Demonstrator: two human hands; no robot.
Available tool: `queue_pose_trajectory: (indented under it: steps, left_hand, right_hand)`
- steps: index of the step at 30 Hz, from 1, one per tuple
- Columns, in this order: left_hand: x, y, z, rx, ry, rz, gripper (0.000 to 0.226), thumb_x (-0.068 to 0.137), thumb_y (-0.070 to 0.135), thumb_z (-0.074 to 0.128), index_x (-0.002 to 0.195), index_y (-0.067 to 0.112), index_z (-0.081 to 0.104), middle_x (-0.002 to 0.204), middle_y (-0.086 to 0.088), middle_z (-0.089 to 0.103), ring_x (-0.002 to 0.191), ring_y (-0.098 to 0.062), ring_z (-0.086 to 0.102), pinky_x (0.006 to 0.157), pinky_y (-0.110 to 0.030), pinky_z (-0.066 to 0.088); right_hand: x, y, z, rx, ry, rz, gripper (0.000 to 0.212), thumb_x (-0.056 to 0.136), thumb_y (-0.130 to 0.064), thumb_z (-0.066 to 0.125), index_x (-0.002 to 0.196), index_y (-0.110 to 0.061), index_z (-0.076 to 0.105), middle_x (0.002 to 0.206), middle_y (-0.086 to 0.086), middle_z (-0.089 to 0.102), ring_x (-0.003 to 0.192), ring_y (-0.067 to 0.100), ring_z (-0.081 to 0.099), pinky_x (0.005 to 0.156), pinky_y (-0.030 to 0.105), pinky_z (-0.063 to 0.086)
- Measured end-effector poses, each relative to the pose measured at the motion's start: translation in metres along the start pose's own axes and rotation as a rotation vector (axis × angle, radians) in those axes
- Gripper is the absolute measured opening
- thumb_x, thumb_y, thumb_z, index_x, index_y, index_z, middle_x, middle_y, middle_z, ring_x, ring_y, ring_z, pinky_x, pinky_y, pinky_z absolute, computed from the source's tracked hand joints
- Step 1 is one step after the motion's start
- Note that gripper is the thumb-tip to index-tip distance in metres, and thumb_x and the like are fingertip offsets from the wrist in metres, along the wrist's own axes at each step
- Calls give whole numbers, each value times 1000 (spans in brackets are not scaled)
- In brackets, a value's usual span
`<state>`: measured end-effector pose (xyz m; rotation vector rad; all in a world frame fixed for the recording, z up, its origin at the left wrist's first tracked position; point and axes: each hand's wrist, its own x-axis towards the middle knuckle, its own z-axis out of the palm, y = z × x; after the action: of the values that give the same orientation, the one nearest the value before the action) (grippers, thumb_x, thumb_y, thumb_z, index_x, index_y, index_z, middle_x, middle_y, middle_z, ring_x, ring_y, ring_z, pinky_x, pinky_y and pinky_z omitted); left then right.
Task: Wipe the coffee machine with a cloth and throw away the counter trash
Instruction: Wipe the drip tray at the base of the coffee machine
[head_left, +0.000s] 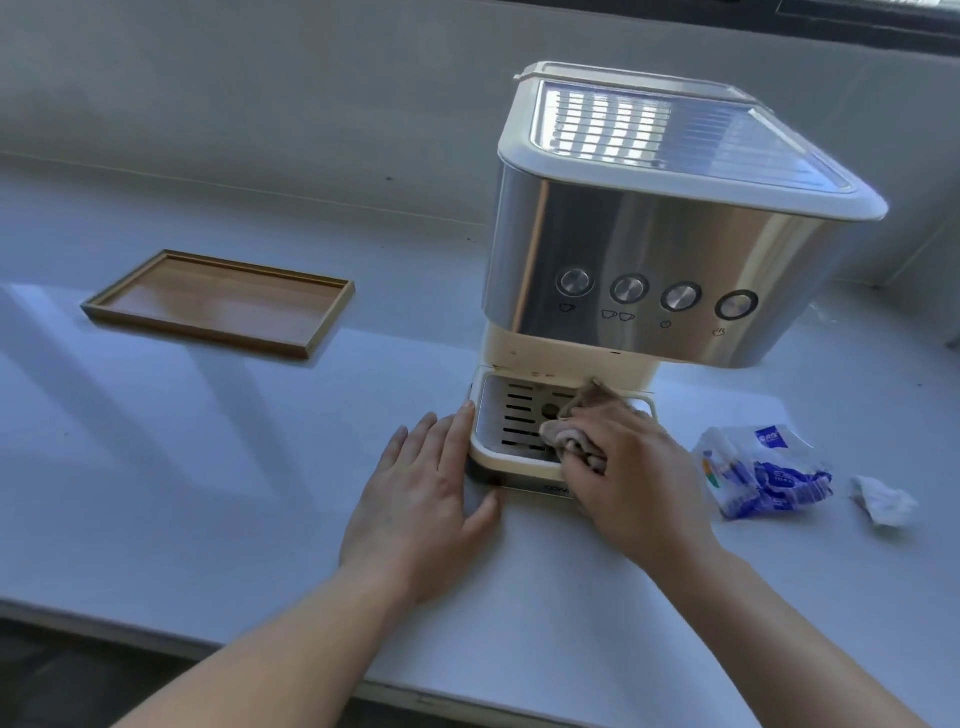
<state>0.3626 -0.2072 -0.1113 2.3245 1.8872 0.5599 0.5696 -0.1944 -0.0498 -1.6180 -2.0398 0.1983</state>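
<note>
In the head view, a coffee machine (649, 249) was seen standing on a white counter (208, 467), with its steel front and four round buttons (629, 288) turned toward the person. At its base, the drip tray (498, 453) was covered in part by a brownish cloth (576, 431). The cloth was gripped by the right hand (639, 483), whose fingers were curled round it and pressed down on the slotted grate (514, 410). The left hand (426, 504) was laid flat on the counter with straight fingers, holding nothing, and its forefinger was touching the left edge of the drip tray. To the right of the machine, a crumpled blue and white wrapper (763, 478) and, just beside it, a crumpled white tissue (883, 501) were lying on the counter. Well apart on the left, a wooden tray (197, 332) was placed.
</note>
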Motion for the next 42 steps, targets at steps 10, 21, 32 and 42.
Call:
queue_pose_trajectory:
  steps: [10, 21, 32, 42]
  left_hand:
    - [1, -2, -3, -68, -50, 15, 80, 87, 58, 36, 155, 32, 3, 163, 18, 3, 150, -7, 2, 123, -33, 1]
    - [1, 0, -4, -31, 7, 7, 84, 86, 64, 29, 156, 25, 3, 160, 7, 25, 149, -12, 16, 121, -29, 2]
    - [-1, 1, -3, -37, 22, -1, 83, 88, 64, 30, 156, 26, 1, 160, 5, 26, 149, -13, 16, 122, -30, 3]
    - [-1, 0, -4, -33, 26, 1, 83, 89, 65, 32, 155, 27, -3, 160, 6, 25, 149, -13, 14, 121, -29, -1]
  right_hand:
    - [18, -49, 20, 21, -191, -336, 11, 79, -21, 56, 86, -14, 60, 87, -2, 65, 90, 20, 56, 88, 37, 44]
    - [3, -15, 6, 45, -12, 13, 30, 74, -27, 50, 94, -27, 74, 105, -16, 71, 113, 4, 55, 98, 23, 42]
    - [35, -15, 15, -167, 20, 165, 20, 82, -27, 50, 69, -21, 63, 72, -5, 61, 74, 20, 52, 62, 29, 40]
    - [29, -4, 8, -105, -47, 86, 17, 75, -26, 50, 61, -16, 53, 75, -2, 60, 75, 19, 55, 61, 30, 39]
